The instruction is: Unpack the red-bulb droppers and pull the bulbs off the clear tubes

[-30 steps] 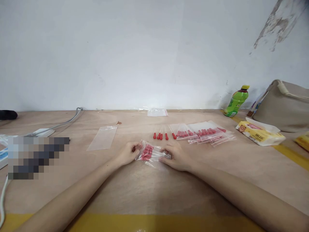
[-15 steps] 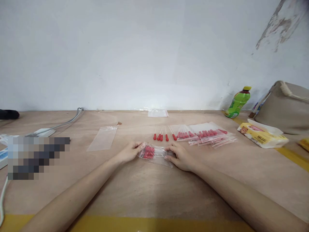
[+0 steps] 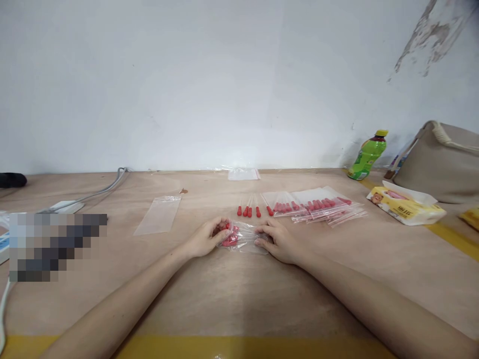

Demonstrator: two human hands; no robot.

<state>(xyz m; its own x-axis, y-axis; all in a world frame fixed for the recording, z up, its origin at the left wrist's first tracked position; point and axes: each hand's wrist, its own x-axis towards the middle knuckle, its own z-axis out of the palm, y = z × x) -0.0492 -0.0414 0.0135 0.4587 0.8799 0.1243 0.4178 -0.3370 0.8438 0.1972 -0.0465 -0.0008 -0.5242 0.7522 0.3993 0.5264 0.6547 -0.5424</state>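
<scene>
Left forearm (image 3: 130, 295) extended from eight o'clock, right forearm (image 3: 366, 295) from four o'clock, left hand (image 3: 205, 239) curled, right hand (image 3: 280, 242) pointing to nine o'clock

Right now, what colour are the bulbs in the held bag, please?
The bulbs are red in head view.

Worktop (image 3: 232, 299): light brown, faintly mottled, with yellow band (image 3: 262, 347) along near side. Transparent plastic bag (image 3: 247, 242), centre: colourless, red-ended contents. Thin clear rods (image 3: 250, 212) beyond: red ends. Green plastic bottle (image 3: 368, 157), far right: yellow cap (image 3: 381, 133). Soft tissue pack (image 3: 407, 212), right: yellow and white, bear print. Wall (image 3: 187, 85): pale grey, brown-stained at right.
</scene>
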